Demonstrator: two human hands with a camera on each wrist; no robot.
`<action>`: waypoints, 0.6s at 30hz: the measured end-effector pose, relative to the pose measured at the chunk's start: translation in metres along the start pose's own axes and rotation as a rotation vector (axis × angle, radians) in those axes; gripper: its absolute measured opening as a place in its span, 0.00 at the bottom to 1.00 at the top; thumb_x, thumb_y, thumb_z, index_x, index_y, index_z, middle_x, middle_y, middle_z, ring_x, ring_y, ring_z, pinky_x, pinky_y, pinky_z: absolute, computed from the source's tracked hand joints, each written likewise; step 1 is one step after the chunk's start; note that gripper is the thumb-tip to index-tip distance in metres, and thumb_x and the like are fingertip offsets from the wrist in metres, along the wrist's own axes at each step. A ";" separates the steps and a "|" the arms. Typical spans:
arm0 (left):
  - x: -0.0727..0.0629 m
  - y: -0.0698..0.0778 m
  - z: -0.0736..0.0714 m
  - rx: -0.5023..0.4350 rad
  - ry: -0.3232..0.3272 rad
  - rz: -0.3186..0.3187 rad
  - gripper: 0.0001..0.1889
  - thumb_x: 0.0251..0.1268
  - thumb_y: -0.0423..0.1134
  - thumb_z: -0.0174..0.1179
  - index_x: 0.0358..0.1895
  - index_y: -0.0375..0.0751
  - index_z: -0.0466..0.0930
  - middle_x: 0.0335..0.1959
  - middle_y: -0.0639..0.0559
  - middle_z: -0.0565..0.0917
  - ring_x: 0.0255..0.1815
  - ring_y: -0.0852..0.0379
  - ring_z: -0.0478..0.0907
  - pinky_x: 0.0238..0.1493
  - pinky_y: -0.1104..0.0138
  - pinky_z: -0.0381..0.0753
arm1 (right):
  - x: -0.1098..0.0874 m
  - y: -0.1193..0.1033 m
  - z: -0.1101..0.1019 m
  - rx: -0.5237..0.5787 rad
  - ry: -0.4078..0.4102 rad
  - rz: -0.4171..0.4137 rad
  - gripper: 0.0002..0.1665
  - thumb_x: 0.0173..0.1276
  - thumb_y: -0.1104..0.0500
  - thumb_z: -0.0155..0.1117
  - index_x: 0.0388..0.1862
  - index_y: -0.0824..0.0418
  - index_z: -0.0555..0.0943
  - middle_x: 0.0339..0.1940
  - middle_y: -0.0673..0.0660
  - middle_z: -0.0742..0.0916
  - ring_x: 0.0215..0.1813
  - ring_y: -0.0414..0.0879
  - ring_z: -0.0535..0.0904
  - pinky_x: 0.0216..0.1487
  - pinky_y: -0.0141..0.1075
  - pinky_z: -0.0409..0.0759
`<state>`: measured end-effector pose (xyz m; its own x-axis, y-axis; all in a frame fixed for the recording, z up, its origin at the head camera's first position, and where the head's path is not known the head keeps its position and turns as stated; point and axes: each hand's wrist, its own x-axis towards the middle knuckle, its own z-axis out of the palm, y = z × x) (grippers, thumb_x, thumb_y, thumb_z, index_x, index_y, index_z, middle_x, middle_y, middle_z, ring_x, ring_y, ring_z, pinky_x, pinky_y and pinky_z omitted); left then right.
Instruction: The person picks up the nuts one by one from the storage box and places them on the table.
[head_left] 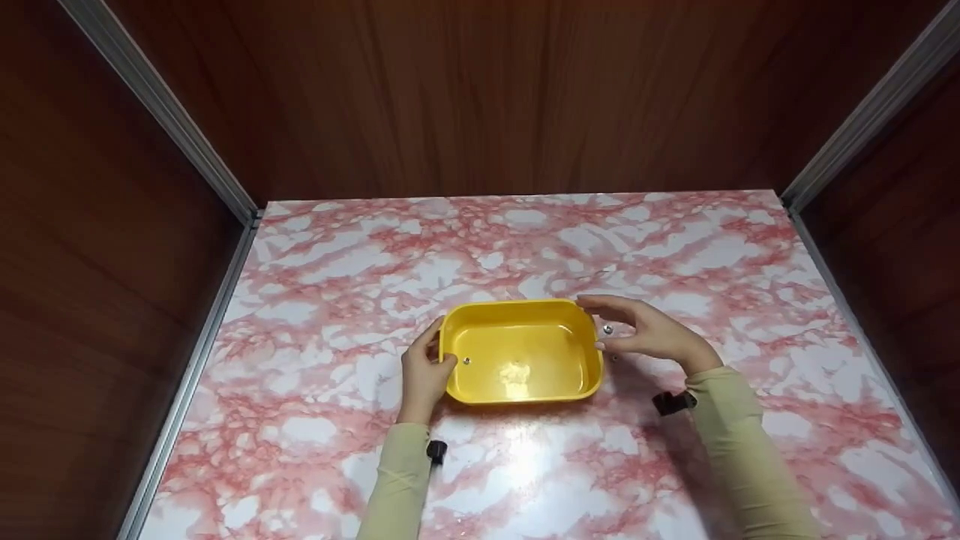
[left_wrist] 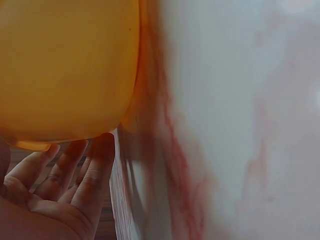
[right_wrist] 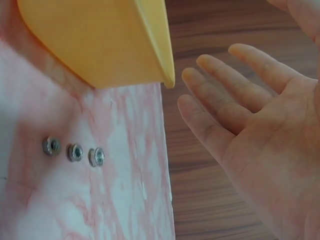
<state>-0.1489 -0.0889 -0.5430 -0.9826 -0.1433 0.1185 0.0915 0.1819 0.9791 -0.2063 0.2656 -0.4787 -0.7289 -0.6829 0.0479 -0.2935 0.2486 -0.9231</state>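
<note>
A shallow yellow plastic tub (head_left: 517, 352) with rounded corners stands in the middle of the view. My left hand (head_left: 426, 375) grips its left end, thumb over the rim and fingers against the outside. In the left wrist view, the fingertips (left_wrist: 102, 142) meet the tub's wall (left_wrist: 70, 75). At the right end is my right hand (head_left: 649, 330), its fingers spread; the right wrist view shows the open palm (right_wrist: 270, 130) apart from the tub (right_wrist: 95, 40). Three metal flange nuts (right_wrist: 75, 152) lie in a row beside the tub. A small metal piece (head_left: 466, 361) sits inside it near my left thumb.
The tabletop (head_left: 322, 360) has a red-and-white marble pattern. Dark wood-grain panels (head_left: 517, 97) rise at the back and both sides, with metal rails (head_left: 180, 127) along the corners. One nut (head_left: 608, 329) shows just under my right hand.
</note>
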 end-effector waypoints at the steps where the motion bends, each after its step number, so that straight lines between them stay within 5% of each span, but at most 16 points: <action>1: -0.001 0.005 -0.001 -0.006 -0.003 -0.003 0.33 0.47 0.16 0.54 0.64 0.29 0.70 0.46 0.26 0.79 0.44 0.32 0.79 0.34 0.61 0.83 | 0.001 -0.001 0.001 0.005 -0.002 0.005 0.39 0.61 0.67 0.67 0.70 0.68 0.65 0.68 0.69 0.70 0.69 0.62 0.62 0.68 0.59 0.54; 5: -0.002 0.006 -0.001 -0.013 -0.006 -0.009 0.34 0.47 0.15 0.55 0.64 0.30 0.70 0.47 0.25 0.79 0.44 0.32 0.78 0.35 0.61 0.83 | 0.005 0.009 0.001 -0.005 -0.013 0.034 0.40 0.61 0.65 0.68 0.71 0.62 0.65 0.69 0.63 0.70 0.70 0.58 0.62 0.69 0.57 0.55; 12: 0.006 -0.024 0.003 0.017 0.023 -0.027 0.35 0.48 0.17 0.56 0.65 0.40 0.72 0.47 0.32 0.81 0.43 0.39 0.81 0.34 0.63 0.83 | 0.014 0.010 0.005 -0.014 -0.038 0.019 0.40 0.59 0.61 0.71 0.71 0.56 0.67 0.69 0.56 0.71 0.70 0.52 0.64 0.70 0.54 0.57; 18: 0.006 -0.026 0.004 0.030 0.027 -0.023 0.35 0.48 0.19 0.57 0.65 0.42 0.73 0.46 0.34 0.81 0.42 0.42 0.81 0.33 0.62 0.84 | 0.021 0.006 0.010 -0.049 -0.061 0.005 0.42 0.59 0.58 0.72 0.71 0.56 0.67 0.69 0.55 0.72 0.69 0.51 0.65 0.69 0.53 0.58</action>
<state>-0.1582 -0.0911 -0.5688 -0.9797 -0.1735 0.1003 0.0632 0.2076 0.9762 -0.2176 0.2458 -0.4870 -0.6919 -0.7218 0.0184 -0.3208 0.2846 -0.9034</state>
